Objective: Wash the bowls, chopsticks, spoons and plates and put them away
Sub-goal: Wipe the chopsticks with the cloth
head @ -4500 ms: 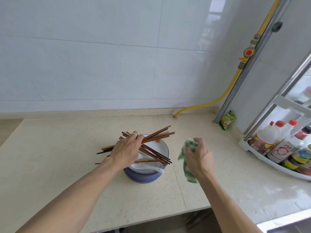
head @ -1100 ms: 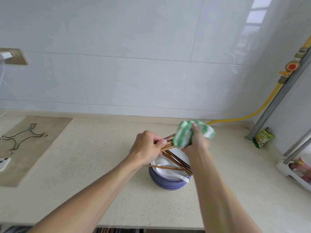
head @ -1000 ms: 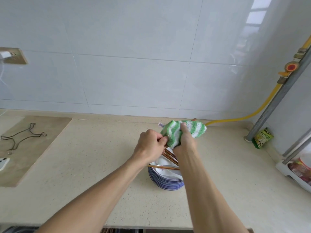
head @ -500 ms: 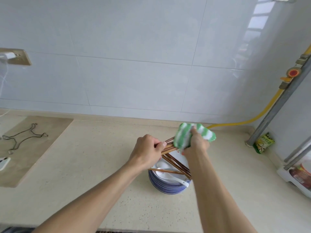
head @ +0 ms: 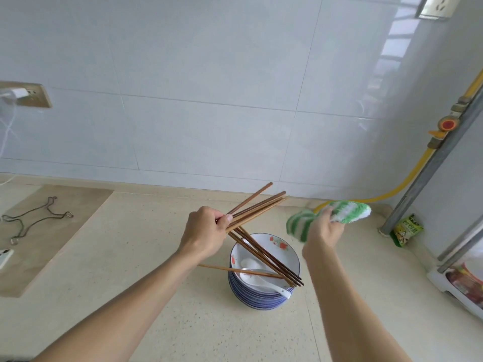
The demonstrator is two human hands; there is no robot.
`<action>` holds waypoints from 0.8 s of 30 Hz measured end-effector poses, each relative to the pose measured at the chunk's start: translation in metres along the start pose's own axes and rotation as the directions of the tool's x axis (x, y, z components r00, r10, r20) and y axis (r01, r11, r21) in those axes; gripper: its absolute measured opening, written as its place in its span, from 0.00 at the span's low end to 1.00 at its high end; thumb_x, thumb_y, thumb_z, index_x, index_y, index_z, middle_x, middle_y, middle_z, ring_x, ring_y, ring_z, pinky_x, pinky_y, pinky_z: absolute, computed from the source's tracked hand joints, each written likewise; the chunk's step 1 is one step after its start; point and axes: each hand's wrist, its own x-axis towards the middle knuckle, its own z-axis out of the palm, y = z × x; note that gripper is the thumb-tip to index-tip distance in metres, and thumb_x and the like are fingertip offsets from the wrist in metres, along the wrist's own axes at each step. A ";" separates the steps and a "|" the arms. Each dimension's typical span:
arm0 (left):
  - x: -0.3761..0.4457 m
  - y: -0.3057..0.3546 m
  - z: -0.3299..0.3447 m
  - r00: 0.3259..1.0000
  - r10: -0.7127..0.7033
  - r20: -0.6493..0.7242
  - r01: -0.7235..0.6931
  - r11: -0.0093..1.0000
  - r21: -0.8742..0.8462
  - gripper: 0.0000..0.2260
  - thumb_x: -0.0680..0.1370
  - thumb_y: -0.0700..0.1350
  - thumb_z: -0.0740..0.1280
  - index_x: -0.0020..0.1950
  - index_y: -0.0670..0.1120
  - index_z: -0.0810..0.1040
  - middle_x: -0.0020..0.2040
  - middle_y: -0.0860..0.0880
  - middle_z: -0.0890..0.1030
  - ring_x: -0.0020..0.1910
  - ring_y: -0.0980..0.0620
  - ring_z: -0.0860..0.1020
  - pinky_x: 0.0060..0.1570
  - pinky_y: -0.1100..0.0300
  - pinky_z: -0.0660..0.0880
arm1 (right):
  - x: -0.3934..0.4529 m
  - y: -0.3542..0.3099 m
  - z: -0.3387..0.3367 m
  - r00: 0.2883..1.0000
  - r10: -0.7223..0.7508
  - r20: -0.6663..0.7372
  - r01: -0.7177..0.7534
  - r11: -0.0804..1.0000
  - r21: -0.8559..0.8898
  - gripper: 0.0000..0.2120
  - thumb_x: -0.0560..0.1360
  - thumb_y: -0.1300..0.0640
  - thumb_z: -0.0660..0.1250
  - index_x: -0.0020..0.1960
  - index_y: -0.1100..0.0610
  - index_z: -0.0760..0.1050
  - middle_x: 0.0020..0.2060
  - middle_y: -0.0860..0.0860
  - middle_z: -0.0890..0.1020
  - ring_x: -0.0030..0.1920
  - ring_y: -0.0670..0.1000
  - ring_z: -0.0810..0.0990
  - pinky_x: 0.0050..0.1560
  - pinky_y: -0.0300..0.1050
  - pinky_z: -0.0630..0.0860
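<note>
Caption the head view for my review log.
Left hand grips chopsticks above stacked plates; right hand holds cloth.

We find open worktop (head: 130, 257) left of the plate stack (head: 264, 296); chopsticks (head: 269, 259) cross its top, blocking reach from above.

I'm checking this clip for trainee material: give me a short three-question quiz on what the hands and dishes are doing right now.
1. True or false: the left hand grips a bundle of chopsticks.
2. What does the right hand hold? A) white spoon B) green-and-white cloth C) plate
3. Fill in: the white spoon lies in the top dish of the ____ of blue-rimmed plates.

Key
1. True; its fingers curl round them above the countertop.
2. B, the green-and-white cloth, held clear of the chopsticks.
3. stack
</note>
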 end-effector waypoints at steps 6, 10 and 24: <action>-0.007 0.037 0.038 0.999 0.050 -0.018 -0.051 0.993 -0.102 0.14 0.83 0.48 0.64 0.40 0.45 0.81 0.31 0.49 0.79 0.29 0.48 0.76 0.26 0.61 0.65 | -0.064 0.024 0.014 0.785 -0.002 0.619 -0.012 1.000 0.019 0.28 0.71 0.36 0.68 0.66 0.49 0.75 0.52 0.45 0.83 0.52 0.47 0.80 0.50 0.41 0.76; -0.011 0.038 0.041 0.996 0.084 -0.011 -0.085 0.985 -0.149 0.18 0.82 0.48 0.64 0.31 0.50 0.72 0.26 0.52 0.73 0.27 0.50 0.70 0.24 0.65 0.59 | -0.056 0.012 0.011 0.802 0.135 0.582 -0.381 0.866 0.324 0.21 0.76 0.41 0.64 0.54 0.57 0.81 0.55 0.61 0.83 0.47 0.58 0.81 0.48 0.50 0.75; -0.017 0.030 0.018 0.970 0.124 0.211 -0.083 0.978 -0.191 0.17 0.83 0.47 0.64 0.35 0.47 0.81 0.27 0.54 0.78 0.22 0.63 0.71 0.26 0.70 0.67 | -0.028 -0.003 0.016 0.841 0.203 0.501 -0.254 0.967 0.034 0.07 0.79 0.58 0.68 0.43 0.59 0.76 0.34 0.60 0.83 0.32 0.58 0.83 0.35 0.51 0.77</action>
